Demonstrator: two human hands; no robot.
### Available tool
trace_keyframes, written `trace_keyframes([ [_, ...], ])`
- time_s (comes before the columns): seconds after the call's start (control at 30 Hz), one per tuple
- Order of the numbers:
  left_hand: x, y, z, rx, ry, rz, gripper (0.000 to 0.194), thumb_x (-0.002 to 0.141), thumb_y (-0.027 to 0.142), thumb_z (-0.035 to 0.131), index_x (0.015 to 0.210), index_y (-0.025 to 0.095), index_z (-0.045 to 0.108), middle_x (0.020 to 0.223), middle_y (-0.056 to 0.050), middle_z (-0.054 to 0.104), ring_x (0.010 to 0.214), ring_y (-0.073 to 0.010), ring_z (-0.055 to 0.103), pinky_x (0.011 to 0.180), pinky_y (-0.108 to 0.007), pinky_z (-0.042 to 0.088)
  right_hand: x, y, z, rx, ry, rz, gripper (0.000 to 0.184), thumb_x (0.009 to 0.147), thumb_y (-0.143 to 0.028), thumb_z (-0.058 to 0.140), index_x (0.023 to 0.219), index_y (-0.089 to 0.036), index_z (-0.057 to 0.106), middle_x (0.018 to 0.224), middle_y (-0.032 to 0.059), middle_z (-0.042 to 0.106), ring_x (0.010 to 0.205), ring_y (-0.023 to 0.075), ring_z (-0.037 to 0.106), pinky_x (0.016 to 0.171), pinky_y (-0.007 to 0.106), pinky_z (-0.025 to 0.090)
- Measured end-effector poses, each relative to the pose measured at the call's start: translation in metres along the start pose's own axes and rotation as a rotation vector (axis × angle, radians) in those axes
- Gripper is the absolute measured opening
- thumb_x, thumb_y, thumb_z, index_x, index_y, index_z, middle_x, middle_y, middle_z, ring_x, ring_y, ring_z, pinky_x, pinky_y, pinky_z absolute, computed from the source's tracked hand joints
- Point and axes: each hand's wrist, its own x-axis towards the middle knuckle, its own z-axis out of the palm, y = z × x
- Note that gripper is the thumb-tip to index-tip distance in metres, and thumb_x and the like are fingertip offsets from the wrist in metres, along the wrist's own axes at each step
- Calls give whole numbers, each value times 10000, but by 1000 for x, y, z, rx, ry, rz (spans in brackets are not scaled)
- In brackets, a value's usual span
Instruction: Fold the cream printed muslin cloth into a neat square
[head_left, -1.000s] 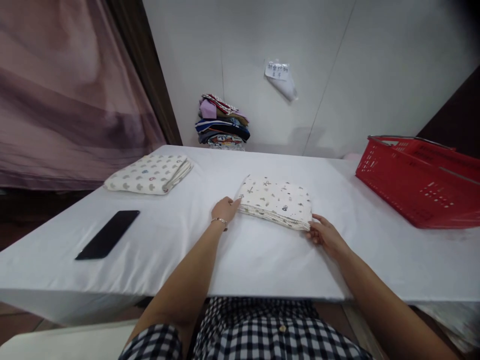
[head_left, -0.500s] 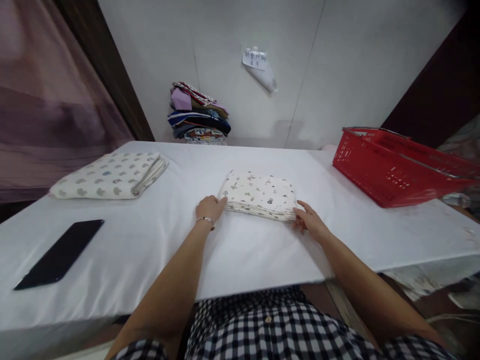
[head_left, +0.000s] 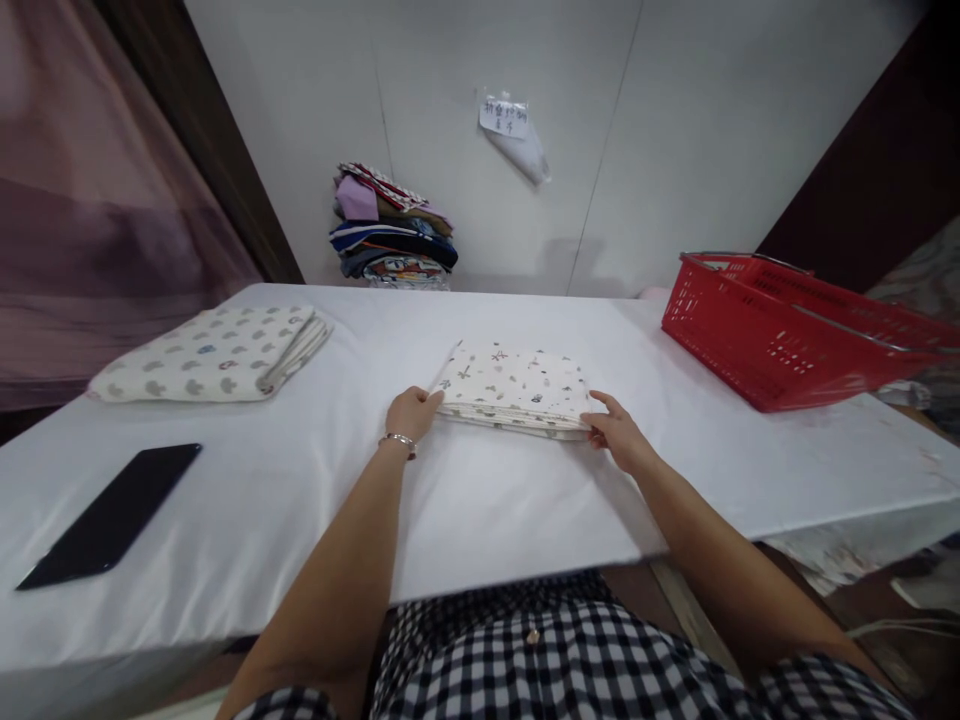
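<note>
In front of me a folded cloth (head_left: 517, 380), cream with small printed figures, lies flat on the white-covered table (head_left: 517, 510). Its layers show along the near edge. My left hand (head_left: 414, 412), with a bracelet at the wrist, pinches the near left corner between thumb and fingers. At the near right corner my right hand (head_left: 616, 428) grips the layers, thumb on top and fingers partly hidden beneath.
A second folded cloth (head_left: 214, 355) with grey shapes lies at the left, behind a flat black slab (head_left: 116, 512). Stacked fabrics (head_left: 394, 225) stand at the back against the wall. A red basket (head_left: 757, 330) sits at the right.
My right hand has closed its fingers on the near right corner of the folded cloth. The near edge's layers look slightly lifted and apart. The whole view has shifted a little.
</note>
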Motion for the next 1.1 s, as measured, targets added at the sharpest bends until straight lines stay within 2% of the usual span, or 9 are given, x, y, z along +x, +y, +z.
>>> trace_keyframes([
  [0.23,-1,1,4,92,-93,-93,329,740,504,451,752,195,566,741,-57,634,546,-178,554,467,-269,386,0,6,-1,-10,-37,134,697,677,-228,627,1313,-209,345,514,-35,536,425,129,510,351,202,357],
  [0.37,1,0,6,135,-59,-59,336,757,499,445,767,189,575,780,-76,636,640,-211,585,539,-302,439,-1,10,-2,-20,-59,136,751,686,-239,628,1351,-221,280,532,-31,560,403,123,511,344,194,334],
  [0.47,-2,1,9,209,114,98,300,761,423,477,872,169,591,930,-106,625,865,-252,583,724,-360,462,0,11,-2,-7,-59,135,745,694,-228,620,1352,-209,273,560,-27,575,410,120,520,333,183,307],
  [0.57,-10,7,17,268,302,450,323,823,335,422,1064,171,561,1146,-110,567,1112,-249,479,936,-397,364,0,12,-1,-3,-53,124,701,710,-225,599,1340,-200,293,554,-36,565,408,116,518,327,178,296],
  [0.63,-15,10,25,299,271,654,375,871,349,355,1179,198,507,1282,-83,494,1228,-231,381,1024,-408,267,-1,13,0,9,-52,114,684,714,-229,598,1331,-199,304,572,-37,567,417,113,521,329,178,305],
  [0.7,-18,11,33,354,160,721,445,880,431,327,1246,213,458,1369,-67,415,1289,-234,302,1056,-432,206,-4,13,1,22,-48,96,677,715,-245,608,1322,-198,313,602,-33,574,436,111,531,340,182,331],
  [0.83,-17,9,43,435,18,633,586,853,569,282,1297,207,408,1422,-76,334,1315,-251,259,1052,-474,199,-8,14,2,4,-24,54,686,715,-297,629,1317,-191,317,634,-27,584,465,118,544,383,207,400],
  [1.0,-18,8,42,482,12,620,625,847,575,279,1322,180,380,1435,-88,306,1326,-252,234,1058,-483,184,-7,19,-4,-178,11,-25,652,749,-340,588,1323,-199,313,625,-33,578,463,119,537,426,231,433],
  [1.1,-18,8,42,502,5,626,606,849,549,301,1324,180,379,1435,-88,306,1328,-253,228,1057,-488,182,-8,20,-8,-433,55,-100,579,762,-347,561,1296,-223,374,765,5,621,586,136,582,542,264,477],
])
